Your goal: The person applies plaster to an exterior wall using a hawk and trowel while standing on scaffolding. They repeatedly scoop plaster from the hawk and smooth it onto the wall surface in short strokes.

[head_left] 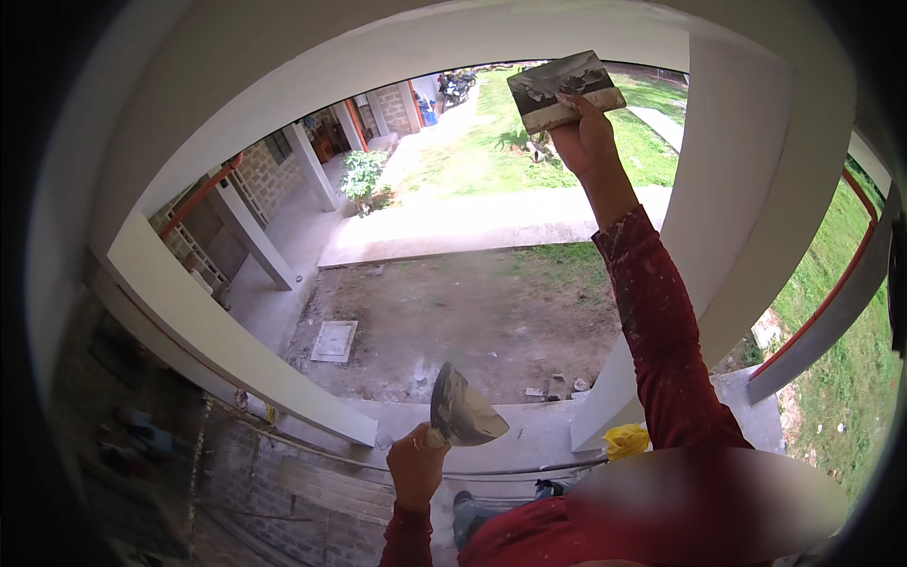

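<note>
My right hand (586, 137) is raised at arm's length in front of the white beam, gripping a flat rectangular plate (557, 85). Its dark face carries smears of pale putty, and one edge is whitish; my thumb presses on it. Lower down, my left hand (417, 468) is closed on the handle end of a wide-bladed scraper (467, 408). The fan-shaped blade points up and to the right, with grey and beige patches on it. Most of its handle is hidden in my fingers. The two tools are well apart.
Smooth pale columns (732, 180) and a beam frame the opening. Below lie bare ground (444, 307), a concrete path (491, 217) and grass. Scaffold-like pipes (510, 468) and planks run by my feet. A yellow bag or cloth (626, 440) sits near the right column's base.
</note>
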The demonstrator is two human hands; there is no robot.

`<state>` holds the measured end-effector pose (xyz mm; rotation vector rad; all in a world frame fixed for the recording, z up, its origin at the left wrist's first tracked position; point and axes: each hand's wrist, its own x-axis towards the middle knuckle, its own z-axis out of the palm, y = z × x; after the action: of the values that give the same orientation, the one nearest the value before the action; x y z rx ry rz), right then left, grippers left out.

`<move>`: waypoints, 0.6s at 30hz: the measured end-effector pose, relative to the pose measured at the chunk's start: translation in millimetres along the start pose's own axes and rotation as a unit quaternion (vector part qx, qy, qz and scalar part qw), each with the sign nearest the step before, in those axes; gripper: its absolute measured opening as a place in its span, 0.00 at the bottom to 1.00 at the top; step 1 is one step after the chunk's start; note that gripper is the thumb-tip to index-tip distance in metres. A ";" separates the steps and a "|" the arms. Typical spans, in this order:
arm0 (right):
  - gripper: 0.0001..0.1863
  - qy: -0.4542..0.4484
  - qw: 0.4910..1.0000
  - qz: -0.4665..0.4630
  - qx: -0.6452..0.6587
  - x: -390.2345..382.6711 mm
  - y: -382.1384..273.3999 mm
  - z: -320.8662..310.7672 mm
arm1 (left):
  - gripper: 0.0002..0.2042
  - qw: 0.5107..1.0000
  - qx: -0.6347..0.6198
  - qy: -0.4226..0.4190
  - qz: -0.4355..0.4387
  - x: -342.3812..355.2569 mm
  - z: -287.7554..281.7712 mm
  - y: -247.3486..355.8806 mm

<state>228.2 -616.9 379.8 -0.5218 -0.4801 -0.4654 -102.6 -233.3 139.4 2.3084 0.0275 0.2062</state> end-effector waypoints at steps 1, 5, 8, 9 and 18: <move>0.27 -0.036 0.999 -0.017 0.010 18.5 1.8 11.1 | 0.13 1.000 0.011 -0.008 -0.002 -11.3 4.8 -8.1; 0.27 -0.022 0.997 0.001 0.080 76.4 4.6 42.9 | 0.12 1.000 -0.002 0.002 -0.018 -58.0 15.6 -44.2; 0.26 -0.062 0.989 -0.021 0.131 95.0 6.8 48.5 | 0.14 0.997 -0.001 0.005 -0.074 -91.4 16.7 -67.9; 0.26 -0.085 0.988 -0.019 0.129 97.7 6.2 49.5 | 0.14 0.995 0.005 0.005 -0.096 -99.7 16.3 -74.7; 0.22 -0.067 0.995 0.000 0.079 -1.4 -39.3 108.6 | 0.13 0.990 0.067 0.012 -0.126 -122.6 18.4 -98.4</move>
<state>172.7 -585.2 476.0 -0.4017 -0.6397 -0.3905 -216.1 -190.3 37.9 2.4098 0.3522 0.1048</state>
